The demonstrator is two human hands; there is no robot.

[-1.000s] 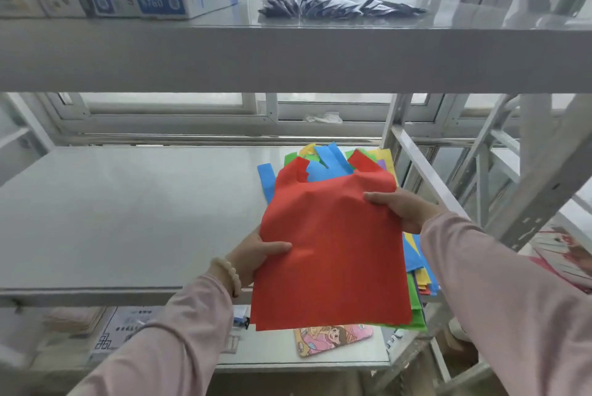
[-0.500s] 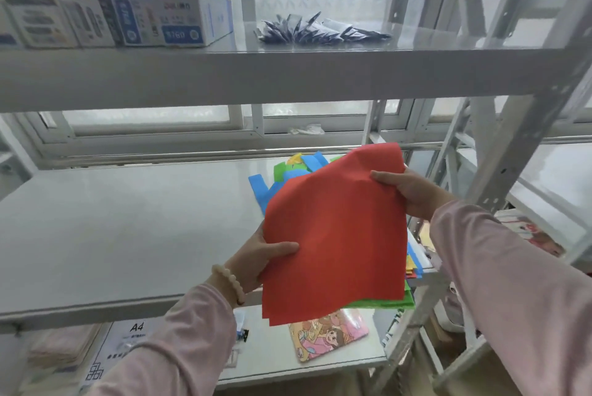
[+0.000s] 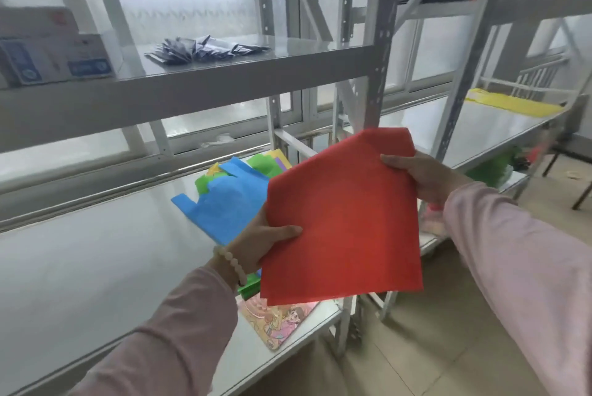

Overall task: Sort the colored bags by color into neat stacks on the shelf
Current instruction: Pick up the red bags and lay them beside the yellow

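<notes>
A red bag (image 3: pixel 344 222) is held flat in the air between both hands, lifted off the shelf. My left hand (image 3: pixel 261 240) pinches its left edge, thumb on top. My right hand (image 3: pixel 419 176) grips its upper right edge. Behind it on the grey shelf (image 3: pixel 112 251) lies the mixed pile, with a blue bag (image 3: pixel 229 201) on top and green bags (image 3: pixel 259 163) and yellow edges showing underneath. On the neighbouring shelf unit to the right a yellow stack (image 3: pixel 509 104) lies on the middle board, and green bags (image 3: pixel 493 168) sit lower down.
White shelf uprights (image 3: pixel 382 52) stand between the two units. The upper shelf holds white boxes (image 3: pixel 54 56) and dark foil packets (image 3: pixel 205 48). A cartoon-printed sheet (image 3: pixel 277 320) lies on the lower shelf. Tiled floor shows at lower right.
The red bag has come off the pile and swung to the right with both hands. My view has turned right, bringing the neighbouring shelf unit with the yellow stack into sight.
</notes>
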